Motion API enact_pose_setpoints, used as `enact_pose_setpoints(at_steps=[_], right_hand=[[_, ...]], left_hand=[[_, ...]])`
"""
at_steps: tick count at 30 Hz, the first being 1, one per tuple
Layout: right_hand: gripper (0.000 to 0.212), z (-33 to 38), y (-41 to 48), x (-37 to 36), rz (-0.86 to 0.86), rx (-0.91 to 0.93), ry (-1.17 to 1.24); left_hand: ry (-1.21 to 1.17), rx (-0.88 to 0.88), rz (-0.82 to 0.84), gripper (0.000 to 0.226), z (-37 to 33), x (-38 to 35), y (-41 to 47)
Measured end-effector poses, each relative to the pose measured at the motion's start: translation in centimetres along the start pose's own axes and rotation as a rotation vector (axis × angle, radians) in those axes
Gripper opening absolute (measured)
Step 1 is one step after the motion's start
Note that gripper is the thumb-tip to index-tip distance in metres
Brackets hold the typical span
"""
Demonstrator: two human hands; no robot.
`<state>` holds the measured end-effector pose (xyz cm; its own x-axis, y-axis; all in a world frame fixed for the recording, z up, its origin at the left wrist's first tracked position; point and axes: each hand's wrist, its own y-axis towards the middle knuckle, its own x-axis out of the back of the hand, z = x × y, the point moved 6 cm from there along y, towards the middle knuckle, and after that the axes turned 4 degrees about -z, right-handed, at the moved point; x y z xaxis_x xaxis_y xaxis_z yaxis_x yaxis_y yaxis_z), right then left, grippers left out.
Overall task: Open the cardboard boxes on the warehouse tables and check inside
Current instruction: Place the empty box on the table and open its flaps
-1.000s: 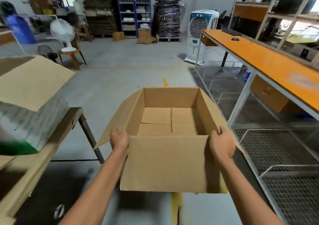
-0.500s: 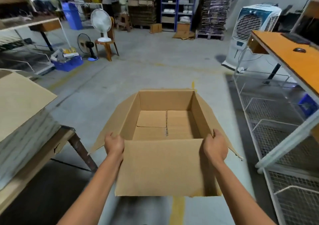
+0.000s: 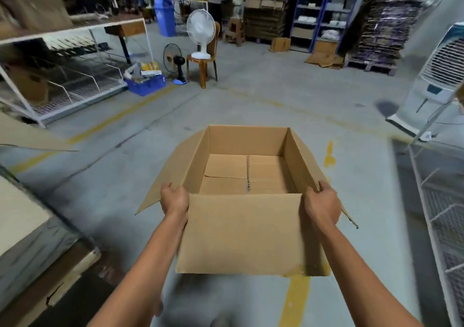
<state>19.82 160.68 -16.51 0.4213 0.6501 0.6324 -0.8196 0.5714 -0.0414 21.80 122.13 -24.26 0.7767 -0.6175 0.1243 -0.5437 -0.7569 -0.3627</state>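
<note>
Fingers of the left hand (image 3: 174, 200) and right hand (image 3: 321, 207) grasp the open box (image 3: 241, 234), now turned toward the fan (image 3: 200, 29) beyond it; it looks empty, so checked.

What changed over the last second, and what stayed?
The person turned left, carrying the cardboard box: the air cooler slid to the right edge, a blue crate and wire rack came into view at left. Unchanged: left hand and right hand grip the box's near corners; box open, empty.
</note>
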Motion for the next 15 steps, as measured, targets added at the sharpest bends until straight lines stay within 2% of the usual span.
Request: enact_pose_setpoints(at_steps=[4, 8, 15], right_hand=[[0.046, 4.6, 4.0, -5.3, 0.029, -0.01, 0.038], [0.05, 9.2, 7.6, -11.4, 0.094, 0.005, 0.068], [0.049, 18.3, 15.7, -23.8, 0.264, 0.098, 0.111]], left_hand=[[-0.005, -0.003, -0.066, 0.061, -2.9, -1.7, 4.7], [-0.016, -0.014, -0.146, 0.066, -5.2, -2.6, 9.7], [-0.051, -0.036, -0.386, 0.058, -9.7, -5.0, 18.1]])
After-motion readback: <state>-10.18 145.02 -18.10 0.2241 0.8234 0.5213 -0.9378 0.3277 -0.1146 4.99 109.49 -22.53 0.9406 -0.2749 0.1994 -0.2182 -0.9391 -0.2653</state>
